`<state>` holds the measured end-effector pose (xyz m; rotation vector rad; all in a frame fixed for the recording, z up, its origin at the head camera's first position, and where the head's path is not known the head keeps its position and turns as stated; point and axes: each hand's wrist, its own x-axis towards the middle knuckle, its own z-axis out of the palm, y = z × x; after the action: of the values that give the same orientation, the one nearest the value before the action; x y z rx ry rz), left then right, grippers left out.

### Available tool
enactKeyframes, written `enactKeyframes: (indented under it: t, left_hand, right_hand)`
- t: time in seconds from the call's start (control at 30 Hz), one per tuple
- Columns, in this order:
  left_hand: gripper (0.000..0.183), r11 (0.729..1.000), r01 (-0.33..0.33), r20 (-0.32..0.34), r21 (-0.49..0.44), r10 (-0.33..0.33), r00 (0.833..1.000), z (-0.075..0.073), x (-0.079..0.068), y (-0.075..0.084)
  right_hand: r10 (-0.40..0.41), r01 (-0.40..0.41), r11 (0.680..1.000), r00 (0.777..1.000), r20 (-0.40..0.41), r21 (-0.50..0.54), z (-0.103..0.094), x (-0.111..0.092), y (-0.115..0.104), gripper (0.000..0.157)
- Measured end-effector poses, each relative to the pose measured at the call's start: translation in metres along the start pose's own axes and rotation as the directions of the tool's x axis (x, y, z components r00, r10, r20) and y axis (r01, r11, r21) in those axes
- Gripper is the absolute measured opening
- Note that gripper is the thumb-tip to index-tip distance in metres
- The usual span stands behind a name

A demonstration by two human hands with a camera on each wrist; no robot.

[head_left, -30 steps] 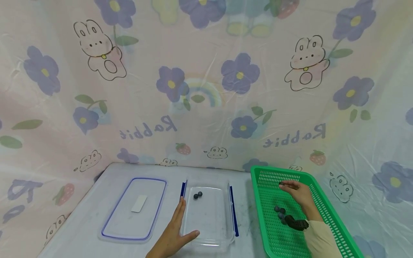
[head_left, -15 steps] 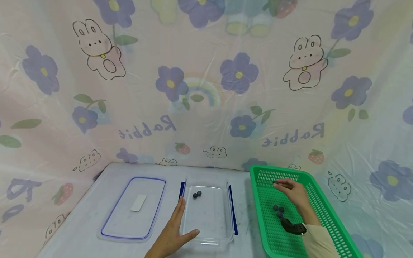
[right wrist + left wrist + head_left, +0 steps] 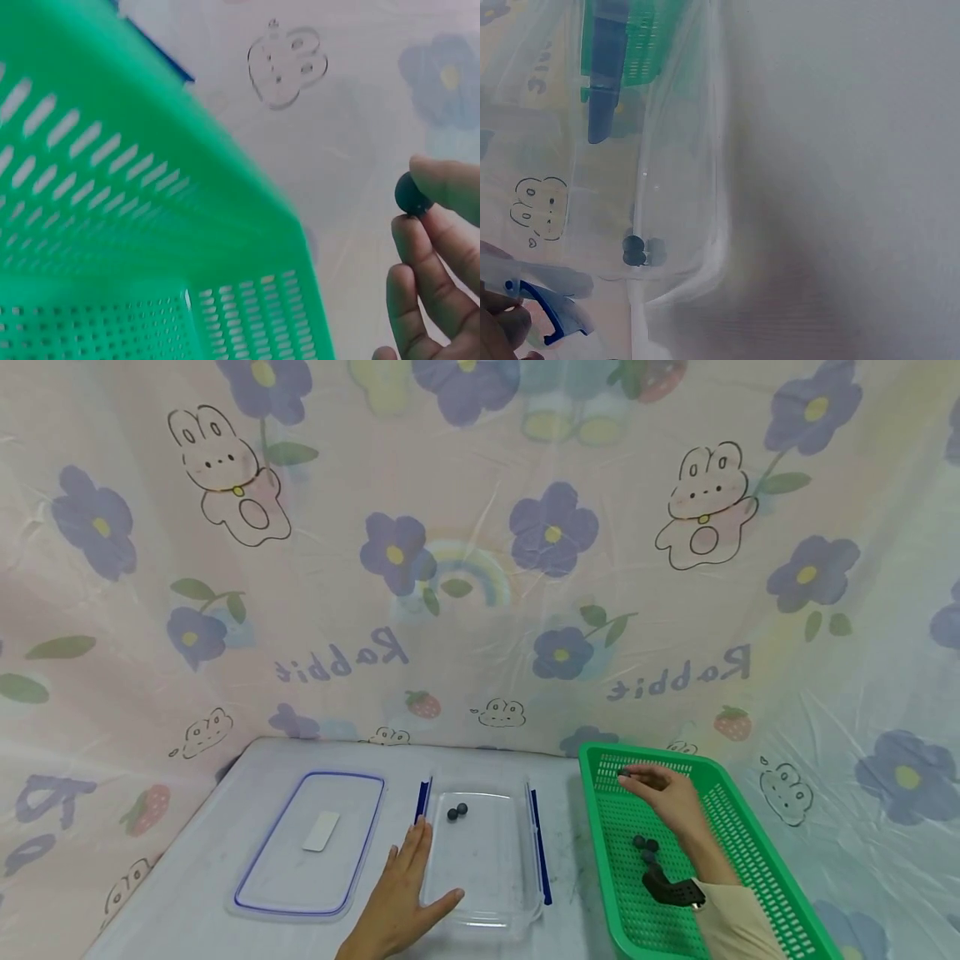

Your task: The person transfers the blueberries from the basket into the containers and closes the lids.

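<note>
Over the far part of the green basket (image 3: 597,852), my right hand (image 3: 670,800) pinches a dark blueberry (image 3: 410,193) between thumb and fingertips. Several other blueberries (image 3: 646,845) lie on the basket floor, partly behind the wristband. My left hand (image 3: 396,892) rests against the left side of a clear plastic container (image 3: 483,917), fingers straight and thumb spread over its near end. Two blueberries (image 3: 457,812) sit together near the container's far left corner. In the left wrist view, fingers (image 3: 510,326) show beside a blue clip (image 3: 555,311).
A clear lid with a blue seal (image 3: 307,868) lies on the white table left of the container, a white rectangle (image 3: 322,832) on it. Blue side clips (image 3: 542,852) flank the container. A patterned curtain (image 3: 465,635) hangs behind and around the table.
My right hand has moved left and slightly up inside the basket's outline, carrying the pinched blueberry toward the left rim. The left hand has stayed almost still against the container.
</note>
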<state>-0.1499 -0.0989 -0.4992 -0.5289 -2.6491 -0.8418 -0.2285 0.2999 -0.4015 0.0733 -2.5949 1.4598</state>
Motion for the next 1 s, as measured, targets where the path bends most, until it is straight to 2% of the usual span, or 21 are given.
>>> enactKeyframes:
  t: [0.13,0.37,0.63,1.0]
  left_hand:
    - [0.099,1.0,0.004,0.014,-0.027,-0.004,1.0,-0.001,0.002,0.001]
    - [0.106,0.99,0.04,0.061,-0.132,-0.032,0.998,-0.001,0.003,0.001]
    - [0.107,0.981,0.062,0.082,-0.185,-0.047,0.995,0.001,0.001,0.001]
    - [0.108,0.972,0.074,0.085,-0.225,-0.056,0.995,0.003,0.002,-0.001]
  right_hand:
    - [-0.049,0.049,0.999,0.999,0.005,0.016,0.007,0.001,-0.011,0.048]
    - [-0.123,0.121,0.991,0.992,0.025,0.051,0.029,0.005,-0.029,0.038]
    - [-0.142,0.136,0.988,0.986,0.083,0.075,0.055,0.007,-0.053,0.032]
    - [-0.197,0.183,0.978,0.97,0.141,0.104,0.087,0.018,-0.07,0.028]
